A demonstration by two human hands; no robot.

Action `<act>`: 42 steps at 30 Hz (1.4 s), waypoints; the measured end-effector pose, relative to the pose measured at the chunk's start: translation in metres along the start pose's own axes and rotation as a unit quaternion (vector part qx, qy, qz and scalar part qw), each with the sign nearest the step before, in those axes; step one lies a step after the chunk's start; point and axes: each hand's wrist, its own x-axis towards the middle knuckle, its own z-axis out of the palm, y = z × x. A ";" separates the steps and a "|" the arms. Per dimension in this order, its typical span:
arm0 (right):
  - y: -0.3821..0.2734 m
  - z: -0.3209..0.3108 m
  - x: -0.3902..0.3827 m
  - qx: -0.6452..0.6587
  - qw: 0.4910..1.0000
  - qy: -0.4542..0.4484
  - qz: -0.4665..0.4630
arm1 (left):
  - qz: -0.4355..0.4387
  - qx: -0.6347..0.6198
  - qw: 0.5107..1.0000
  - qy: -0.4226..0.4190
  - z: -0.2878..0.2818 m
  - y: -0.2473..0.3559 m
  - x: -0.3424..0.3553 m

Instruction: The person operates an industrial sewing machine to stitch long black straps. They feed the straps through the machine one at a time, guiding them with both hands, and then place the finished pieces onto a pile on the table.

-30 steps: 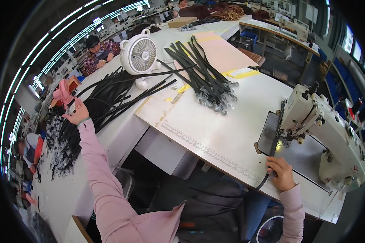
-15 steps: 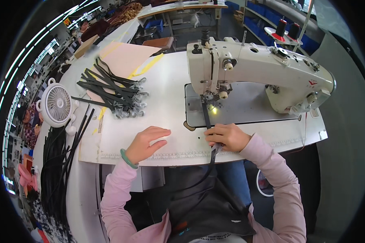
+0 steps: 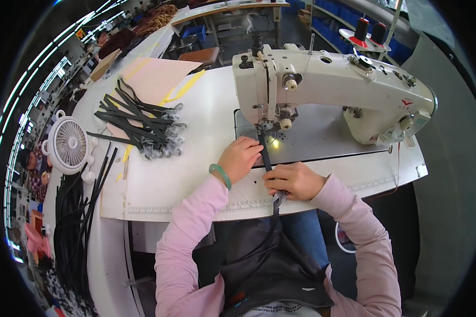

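Note:
A black strap runs from under the presser foot of a white sewing machine toward me and hangs over the table's front edge onto my apron. My left hand, with a green bangle at its wrist, is at the strap's left side just in front of the needle, fingers together and tips closed on its edge. Nearer the table edge, my right hand grips the strap from the right. A small piece in clear plastic shows below its fingers. The right fingertips are partly hidden.
Left on the white table lies a pile of black straps with plastic-wrapped ends, partly over pink sheet material. A white fan stands farther left, above long black straps. Thread spools stand behind the machine.
My left hand has moved right, from above the table to the strap near the needle, and its fingers have closed. My right hand still holds the strap at about the same place.

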 end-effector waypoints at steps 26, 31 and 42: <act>0.000 -0.001 0.001 0.013 1.000 -0.013 0.009 | -0.005 0.016 0.999 -0.032 0.004 -0.002 -0.003; -0.001 -0.002 0.002 0.014 1.000 -0.018 0.012 | -0.007 0.018 0.999 -0.033 0.004 -0.003 -0.003; -0.001 -0.001 0.003 0.021 0.999 -0.021 0.015 | -0.011 0.018 0.999 -0.033 0.002 -0.001 -0.004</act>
